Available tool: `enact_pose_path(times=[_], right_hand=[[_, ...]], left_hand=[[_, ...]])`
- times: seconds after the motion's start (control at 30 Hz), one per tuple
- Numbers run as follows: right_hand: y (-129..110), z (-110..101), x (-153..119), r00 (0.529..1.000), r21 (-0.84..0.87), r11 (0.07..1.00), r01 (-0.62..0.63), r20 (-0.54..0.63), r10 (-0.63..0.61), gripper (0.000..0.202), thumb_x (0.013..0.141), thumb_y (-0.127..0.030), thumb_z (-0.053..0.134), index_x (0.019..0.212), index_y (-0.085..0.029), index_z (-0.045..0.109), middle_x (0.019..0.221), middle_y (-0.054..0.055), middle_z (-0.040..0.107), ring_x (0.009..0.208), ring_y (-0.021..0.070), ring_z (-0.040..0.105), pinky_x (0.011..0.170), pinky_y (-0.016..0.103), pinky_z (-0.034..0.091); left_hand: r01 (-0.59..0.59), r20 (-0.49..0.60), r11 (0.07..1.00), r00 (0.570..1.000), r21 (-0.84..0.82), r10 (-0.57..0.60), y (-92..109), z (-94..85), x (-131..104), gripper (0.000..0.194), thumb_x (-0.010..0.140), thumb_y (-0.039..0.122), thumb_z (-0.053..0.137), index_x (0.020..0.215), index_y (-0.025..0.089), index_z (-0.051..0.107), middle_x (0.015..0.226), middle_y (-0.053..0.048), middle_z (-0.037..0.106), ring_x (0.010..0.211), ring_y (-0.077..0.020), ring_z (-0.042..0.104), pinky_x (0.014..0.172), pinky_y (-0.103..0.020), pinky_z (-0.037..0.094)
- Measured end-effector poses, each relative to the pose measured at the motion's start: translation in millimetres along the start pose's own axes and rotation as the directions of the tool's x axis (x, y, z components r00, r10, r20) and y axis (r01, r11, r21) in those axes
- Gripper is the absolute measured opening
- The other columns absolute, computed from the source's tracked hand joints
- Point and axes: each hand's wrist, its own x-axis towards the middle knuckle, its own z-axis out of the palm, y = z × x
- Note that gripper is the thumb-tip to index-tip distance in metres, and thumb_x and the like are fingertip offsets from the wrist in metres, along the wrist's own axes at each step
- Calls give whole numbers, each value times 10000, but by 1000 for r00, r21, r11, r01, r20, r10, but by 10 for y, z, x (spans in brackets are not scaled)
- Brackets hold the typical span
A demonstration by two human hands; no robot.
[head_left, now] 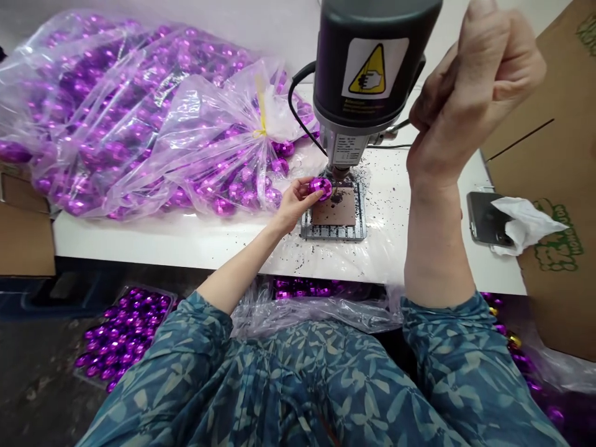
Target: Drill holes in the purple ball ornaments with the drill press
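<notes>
My left hand [298,202] pinches a shiny purple mirror ball [320,188] between thumb and fingers. It holds the ball beside the drill bit, over a brown board [333,214] on the metal base of a small bench drill press [363,68]. My right hand [479,87] is raised at the right of the machine's dark motor housing, its fingers closed in a fist. A thin metal rod runs from the machine's side toward this fist, apparently its feed lever; the gripped end is hidden by the fingers. Dark shavings lie around the base.
A large clear bag [130,118] of purple balls, tied with yellow, fills the table's left. At the right lie a phone [487,217] and crumpled tissue [531,223] beside a cardboard box [554,143]. Below the table edge, a tray [125,335] of purple balls stands at left.
</notes>
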Motion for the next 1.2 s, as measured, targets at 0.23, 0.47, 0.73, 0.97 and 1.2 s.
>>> enact_pose_path(times=[0.23,0.47,0.73,0.97,1.2], right_hand=[[-62,1,-50,1000,-8,1000,-8,7,8,577,696,-667,684,596,-199,361,420,-102,295,361,-4,278,407,214,204],[-88,4,-43,996,69,994,-89,2,89,549,633,-654,725,606,-167,472,429,-103,317,372,-26,302,406,163,223],[-118,12,-44,997,-25,997,-70,13,71,526,660,-651,644,603,-155,476,456,-91,218,375,-41,272,405,117,209],[-47,22,-48,1000,-47,999,7,-17,-8,542,710,-673,614,624,-159,464,456,-91,231,374,-29,260,404,156,196],[-144,10,-139,999,-28,999,36,-13,-36,539,761,-610,642,612,-189,340,438,-97,275,367,-11,251,431,212,180]], left_hand=[[-60,95,994,994,88,51,-144,-3,6,666,821,629,910,1266,246,593,1287,-109,775,1252,-272,741,1132,-482,570],[-131,149,983,982,126,112,-252,55,83,630,874,596,866,1294,241,558,1293,-124,740,1266,-293,713,1135,-520,556],[-208,210,956,964,206,164,-284,90,46,650,840,565,899,1305,254,570,1349,-113,699,1326,-309,672,1197,-517,509],[-150,140,962,983,229,120,-116,223,-79,604,833,578,906,1254,253,622,1329,-104,713,1290,-290,688,1163,-476,539],[-144,137,970,983,197,118,-144,291,-97,658,798,581,938,1242,240,593,1363,-133,725,1309,-311,710,1173,-520,559]])
